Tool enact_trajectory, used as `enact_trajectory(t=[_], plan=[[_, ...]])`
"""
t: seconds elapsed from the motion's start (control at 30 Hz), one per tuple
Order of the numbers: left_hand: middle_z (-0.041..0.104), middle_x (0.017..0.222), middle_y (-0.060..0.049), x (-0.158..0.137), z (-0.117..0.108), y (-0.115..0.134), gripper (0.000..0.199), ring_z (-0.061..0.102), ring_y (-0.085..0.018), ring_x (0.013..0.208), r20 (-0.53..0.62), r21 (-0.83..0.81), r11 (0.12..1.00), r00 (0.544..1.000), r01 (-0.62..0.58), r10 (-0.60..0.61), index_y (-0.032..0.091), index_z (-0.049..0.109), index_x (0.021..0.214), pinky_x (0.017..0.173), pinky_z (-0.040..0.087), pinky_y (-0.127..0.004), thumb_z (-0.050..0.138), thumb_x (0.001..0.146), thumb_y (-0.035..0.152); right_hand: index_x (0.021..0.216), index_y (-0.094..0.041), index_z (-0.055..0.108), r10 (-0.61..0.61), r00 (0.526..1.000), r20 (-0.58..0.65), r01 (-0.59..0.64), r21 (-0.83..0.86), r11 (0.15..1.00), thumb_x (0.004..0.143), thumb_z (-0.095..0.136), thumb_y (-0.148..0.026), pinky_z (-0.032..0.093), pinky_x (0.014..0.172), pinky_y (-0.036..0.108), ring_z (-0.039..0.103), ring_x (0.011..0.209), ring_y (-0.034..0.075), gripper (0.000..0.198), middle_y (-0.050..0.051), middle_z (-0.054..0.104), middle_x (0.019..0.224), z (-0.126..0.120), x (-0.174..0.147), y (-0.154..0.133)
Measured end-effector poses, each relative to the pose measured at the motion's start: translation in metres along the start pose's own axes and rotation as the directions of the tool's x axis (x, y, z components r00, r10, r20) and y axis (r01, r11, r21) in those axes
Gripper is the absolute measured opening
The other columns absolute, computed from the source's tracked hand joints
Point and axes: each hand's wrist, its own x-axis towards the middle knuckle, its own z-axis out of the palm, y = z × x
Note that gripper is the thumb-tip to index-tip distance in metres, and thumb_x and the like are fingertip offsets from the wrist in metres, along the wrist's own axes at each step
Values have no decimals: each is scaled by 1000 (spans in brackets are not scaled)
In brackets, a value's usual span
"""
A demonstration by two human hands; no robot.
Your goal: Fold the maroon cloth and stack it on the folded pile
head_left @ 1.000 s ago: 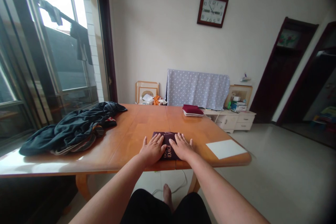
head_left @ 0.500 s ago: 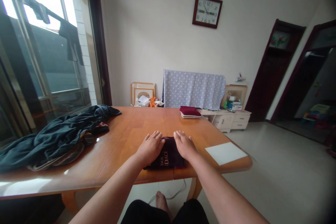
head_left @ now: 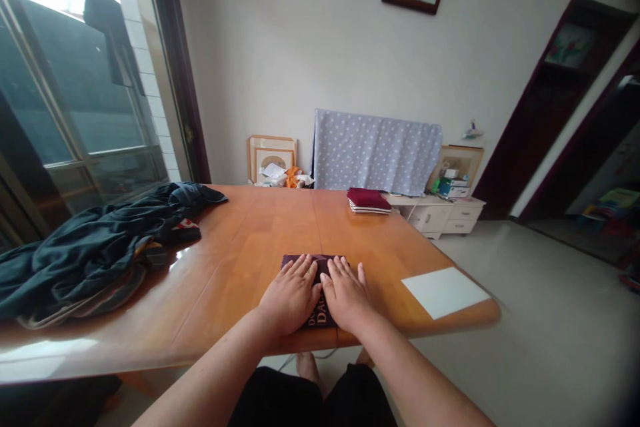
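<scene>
A folded dark purple garment (head_left: pixel 320 265) with gold lettering lies near the front edge of the wooden table (head_left: pixel 250 240). My left hand (head_left: pixel 290 297) lies flat on its left half, fingers spread. My right hand (head_left: pixel 346 295) lies flat on its right half, thumb almost touching the left hand. Both palms press down and cover most of the cloth; only its far edge and a strip of lettering between the hands show.
A heap of dark clothes (head_left: pixel 95 247) covers the table's left side. A folded maroon stack (head_left: pixel 369 201) sits at the far edge, and a white sheet (head_left: pixel 445 291) lies at the right front corner. Beyond stand a low cabinet (head_left: pixel 443 217) and a dotted cloth cover (head_left: pixel 375 150).
My hands were apart on the garment half a second ago and have come together over its middle. The camera has tilted down and slightly nearer.
</scene>
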Motion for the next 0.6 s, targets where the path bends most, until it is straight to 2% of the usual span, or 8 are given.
enact_trajectory(t=[0.17,0.37,0.6], plan=[[40,159,-13,0,-4,6,57,25,-29,152,23,5,1000,1000,-6,5,14,51,145,124,21,-50,29,103,44,157,-13,33,6,1000,17,-6,-30,1000,104,16,-47,-7,123,52,17,154,26,65,10,30,162,0,2,-2],[31,163,-9,3,-5,0,61,24,-27,152,76,-111,990,994,92,-84,18,40,154,124,22,-47,32,101,48,158,-15,32,17,999,51,-17,-11,1000,103,19,-48,-8,124,52,14,155,26,65,8,27,163,3,4,0],[28,164,-9,4,-7,-2,63,23,-27,153,109,-146,981,988,124,-109,19,40,155,124,23,-47,35,100,49,159,-16,30,15,998,61,-16,11,1000,102,19,-47,-6,124,53,13,155,28,65,7,26,164,4,6,2]])
